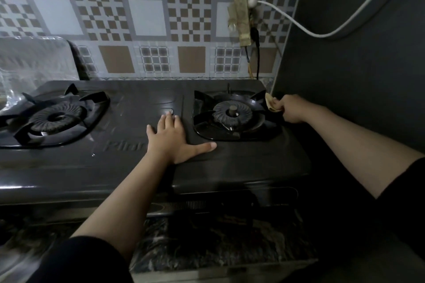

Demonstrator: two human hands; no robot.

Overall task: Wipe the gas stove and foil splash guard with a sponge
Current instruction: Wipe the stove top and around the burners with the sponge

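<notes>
Head view of a two-burner gas stove (pixel 142 163) standing on a dark marbled countertop (pixel 207 250). The left hand (pixel 171 138) lies flat on the stove's top panel between the two burners, fingers straight and spread, thumb extended to the right, palm down just right of the embossed brand lettering. The right hand (pixel 291 109) is at the far right edge of the stove, its fingers curled around a yellowish sponge (pixel 271 104), which is pressed against the stove surface just beside the right pan support, close to the dark side wall (pixel 356 76).

The right burner (pixel 232 114) sits inside its black pan support between the two hands; the left burner (pixel 55 117) is well apart at the left. The foil splash guard (pixel 30 64), crinkled and reflective, stands at the far left behind the left burner. A patterned tile-print backsplash (pixel 147 18) covers the far wall. On it, at the far right, hangs a power strip (pixel 241 9), from which a white cable (pixel 322 30) runs across the side wall. Both forearms are bare, with black sleeves at the near edge.
</notes>
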